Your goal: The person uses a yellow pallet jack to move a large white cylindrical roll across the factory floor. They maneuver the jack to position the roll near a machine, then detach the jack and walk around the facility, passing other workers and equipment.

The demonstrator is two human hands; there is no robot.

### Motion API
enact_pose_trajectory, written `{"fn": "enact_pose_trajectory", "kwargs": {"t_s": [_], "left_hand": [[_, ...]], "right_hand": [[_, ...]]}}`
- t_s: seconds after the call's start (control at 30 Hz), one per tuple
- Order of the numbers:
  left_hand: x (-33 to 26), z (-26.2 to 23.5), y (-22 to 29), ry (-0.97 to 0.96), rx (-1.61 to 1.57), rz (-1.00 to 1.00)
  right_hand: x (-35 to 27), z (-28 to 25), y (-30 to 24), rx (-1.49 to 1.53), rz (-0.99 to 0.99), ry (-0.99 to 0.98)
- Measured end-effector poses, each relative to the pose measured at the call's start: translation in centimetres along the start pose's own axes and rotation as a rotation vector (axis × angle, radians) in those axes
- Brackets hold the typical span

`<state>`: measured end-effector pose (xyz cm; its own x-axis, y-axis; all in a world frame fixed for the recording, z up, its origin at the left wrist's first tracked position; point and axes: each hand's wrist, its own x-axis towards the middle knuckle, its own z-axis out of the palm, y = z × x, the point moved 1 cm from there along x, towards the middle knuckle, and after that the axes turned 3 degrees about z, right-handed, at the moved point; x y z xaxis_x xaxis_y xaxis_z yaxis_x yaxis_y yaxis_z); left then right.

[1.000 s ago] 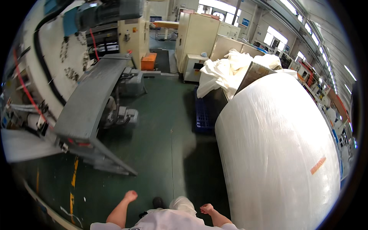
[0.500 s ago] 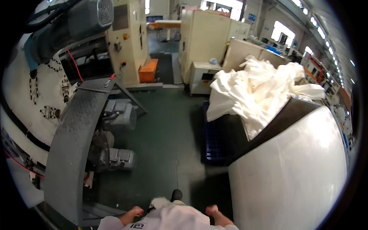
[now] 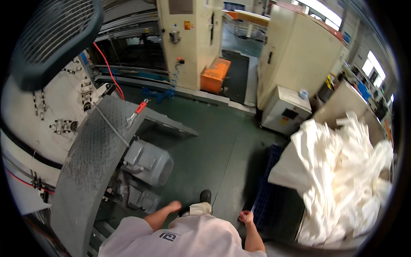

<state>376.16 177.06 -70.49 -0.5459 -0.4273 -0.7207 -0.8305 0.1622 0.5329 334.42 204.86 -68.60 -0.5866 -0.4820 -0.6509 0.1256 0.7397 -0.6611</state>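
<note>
My left hand (image 3: pixel 174 206) hangs at my side, close to the grey motors (image 3: pixel 148 162) under the platform; its fingers are smeared by motion. My right hand (image 3: pixel 245 216) is curled closed beside the blue plastic pallet (image 3: pixel 266 188). A small pale spot shows by its fingers, too small to name. On the far end of the grey, scuffed platform (image 3: pixel 81 171) lies a red-handled wrench (image 3: pixel 138 112), out of reach of both hands. At the right a big heap of white sheet material (image 3: pixel 338 180) spills over the edges of its bin.
Cream cabinets (image 3: pixel 295 55) stand ahead with an orange box (image 3: pixel 215 76) at their foot. A low white cabinet (image 3: pixel 286 109) stands before the heap. A sloping grey leg (image 3: pixel 171 122) juts from the platform over the green floor (image 3: pixel 214 147). A coiled blue hose (image 3: pixel 160 93) lies beyond.
I have stepped forward and my view has swung left. The platform, wrench and white heap are nearer, and the large white roll at the right has left view. Both arms have swung.
</note>
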Motion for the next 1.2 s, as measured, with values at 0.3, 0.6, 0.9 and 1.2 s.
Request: {"fn": "enact_pose_trajectory", "kwargs": {"t_s": [0.3, 0.6, 0.9, 1.2], "left_hand": [[21.0, -34.7, 32.1, 0.365, -0.139, 0.364], [33.3, -36.5, 17.1, -0.089, -0.433, -0.311], [37.5, -36.7, 16.9, -0.36, -0.8, -0.343], [49.4, -74.8, 10.4, 0.708, -0.827, -0.424]], "right_hand": [[16.6, -2.5, -8.1, 0.113, 0.504, 0.017], [51.5, -4.0, -40.4, -0.208, 0.346, -0.174], [79.7, 9.4, -81.4, 0.035, -0.218, -0.136], [92.3, 30.8, -91.0, -0.305, 0.311, -0.511]]}}
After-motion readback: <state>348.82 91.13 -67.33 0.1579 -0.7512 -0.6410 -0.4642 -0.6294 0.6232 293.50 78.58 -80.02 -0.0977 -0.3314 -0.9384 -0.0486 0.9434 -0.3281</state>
